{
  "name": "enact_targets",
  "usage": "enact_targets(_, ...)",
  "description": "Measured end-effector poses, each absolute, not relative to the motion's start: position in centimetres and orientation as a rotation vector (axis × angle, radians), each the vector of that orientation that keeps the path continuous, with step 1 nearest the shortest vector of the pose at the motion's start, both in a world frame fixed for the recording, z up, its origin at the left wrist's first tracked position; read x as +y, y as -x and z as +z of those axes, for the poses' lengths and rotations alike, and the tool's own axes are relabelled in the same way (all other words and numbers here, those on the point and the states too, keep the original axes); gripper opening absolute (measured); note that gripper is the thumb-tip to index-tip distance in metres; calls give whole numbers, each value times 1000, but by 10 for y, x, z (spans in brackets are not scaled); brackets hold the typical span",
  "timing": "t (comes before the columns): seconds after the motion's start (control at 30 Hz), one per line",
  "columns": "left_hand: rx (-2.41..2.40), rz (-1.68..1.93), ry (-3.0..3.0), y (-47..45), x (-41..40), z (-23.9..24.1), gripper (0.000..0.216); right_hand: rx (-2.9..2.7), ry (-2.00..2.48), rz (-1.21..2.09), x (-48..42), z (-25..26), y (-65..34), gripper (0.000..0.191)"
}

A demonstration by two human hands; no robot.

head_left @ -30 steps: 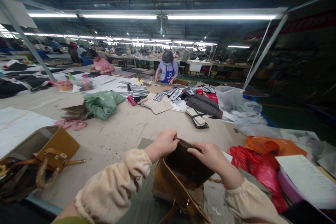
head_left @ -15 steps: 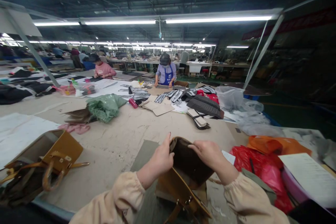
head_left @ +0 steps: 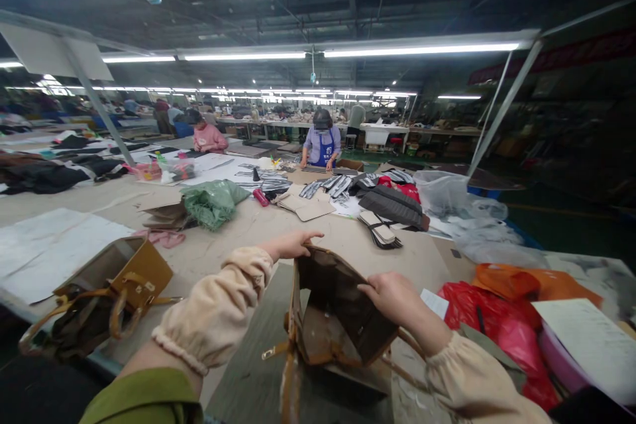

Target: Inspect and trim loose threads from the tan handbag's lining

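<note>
A brown handbag [head_left: 332, 334] with tan straps and a dark lining stands in front of me, its mouth gaping toward me. My left hand [head_left: 291, 244] is at the far left corner of its rim, fingers bent over the edge and the index finger sticking out. On the right side, my right hand [head_left: 392, 295] pinches the rim between thumb and fingers. A metal-tipped strap [head_left: 275, 350] sticks out at the bag's left. Beneath lies a grey-green mat [head_left: 248, 351]. The bag's underside is hidden.
Another tan handbag [head_left: 144, 275] lies at the table's left edge. Farther back are a green plastic bag [head_left: 213, 202] and a banded stack of pieces [head_left: 380, 230]. Red plastic bags [head_left: 467, 308] and a paper sheet [head_left: 589, 338] crowd the right. A co-worker [head_left: 322, 142] works across the table.
My left hand has moved from the near left rim to the far left corner. The handbag's near side has tipped down and its mouth faces me more. The view has shifted slightly left.
</note>
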State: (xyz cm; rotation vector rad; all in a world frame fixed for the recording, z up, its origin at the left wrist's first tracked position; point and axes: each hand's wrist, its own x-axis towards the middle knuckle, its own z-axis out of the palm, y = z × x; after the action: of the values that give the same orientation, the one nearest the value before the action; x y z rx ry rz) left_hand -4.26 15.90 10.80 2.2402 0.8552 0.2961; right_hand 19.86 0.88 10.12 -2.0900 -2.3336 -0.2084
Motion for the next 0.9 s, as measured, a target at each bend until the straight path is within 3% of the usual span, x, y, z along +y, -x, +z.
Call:
enact_targets(0.2, 807, 366, -2384, 28, 126, 98, 60, -2277, 2112, -129, -11, 90, -200, 37)
enact_targets(0.43, 745, 813, -2569, 12, 88, 83, 31, -2261, 2109, -76, -16, 94, -211, 33)
enact_targets(0.63, 924, 773, -2511, 7, 98, 78, 24, -2175, 2101, -66, -6, 104, -194, 49)
enact_targets(0.7, 954, 760, -2498, 5, 101, 78, 23, -2172, 2111, -82, 2, 106, -183, 45)
enact_targets(0.8, 1026, 721, -2464, 7, 99, 77, 37, -2226, 2137, -59, 15, 107, -175, 29)
enact_targets(0.9, 1187, 691, -2449, 18, 84, 69, 74, -2228, 2207, -42, 21, 105, -179, 38)
